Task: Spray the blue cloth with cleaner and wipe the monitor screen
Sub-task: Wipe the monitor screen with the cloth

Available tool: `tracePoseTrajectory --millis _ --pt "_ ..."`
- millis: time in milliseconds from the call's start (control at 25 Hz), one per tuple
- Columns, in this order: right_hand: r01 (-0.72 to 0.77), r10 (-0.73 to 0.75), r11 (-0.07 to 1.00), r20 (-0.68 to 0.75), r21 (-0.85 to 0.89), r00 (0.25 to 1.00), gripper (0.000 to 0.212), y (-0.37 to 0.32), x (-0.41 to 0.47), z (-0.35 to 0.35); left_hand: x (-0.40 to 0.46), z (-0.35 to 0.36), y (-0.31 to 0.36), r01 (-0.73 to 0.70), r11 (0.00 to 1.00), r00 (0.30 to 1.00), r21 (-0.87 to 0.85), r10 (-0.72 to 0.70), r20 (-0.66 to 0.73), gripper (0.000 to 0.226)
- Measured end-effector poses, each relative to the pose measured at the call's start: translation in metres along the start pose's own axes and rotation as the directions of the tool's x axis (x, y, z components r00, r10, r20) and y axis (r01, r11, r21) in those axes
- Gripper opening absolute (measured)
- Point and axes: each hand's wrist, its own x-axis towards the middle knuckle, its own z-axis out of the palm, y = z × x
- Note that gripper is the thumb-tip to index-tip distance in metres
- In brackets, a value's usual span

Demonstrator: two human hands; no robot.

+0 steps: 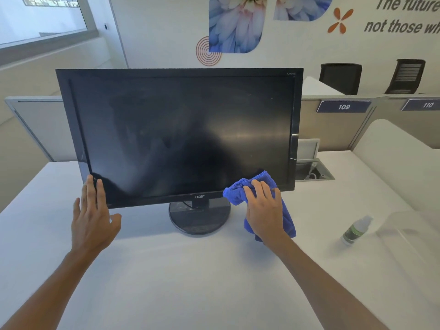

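Note:
A black monitor (181,134) stands on a round base on the white desk (190,282), its screen dark and smudged. My right hand (263,210) presses a bunched blue cloth (238,191) against the screen's lower right corner, fingers fairly straight over it. Part of the cloth hangs down below my palm. My left hand (92,217) is flat against the lower left corner of the monitor's frame, fingers straight and thumb spread. A small spray bottle (356,231) with a green label stands on the desk to the right, apart from both hands.
Grey partition panels (338,129) numbered 109 and 110 rise behind the desk. A cable hatch (314,171) sits open in the desk right of the monitor. A white curved divider (392,167) borders the desk's right side. Two black chairs (340,78) stand beyond.

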Motion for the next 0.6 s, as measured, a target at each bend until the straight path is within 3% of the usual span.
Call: tracePoseTrajectory --millis 600 --pt "-0.214 0.214 0.977 -0.035 -0.008 0.976 0.044 0.069 -0.006 0.004 0.011 -0.015 -0.007 -0.026 0.999 0.999 -0.038 0.025 -0.027 0.099"
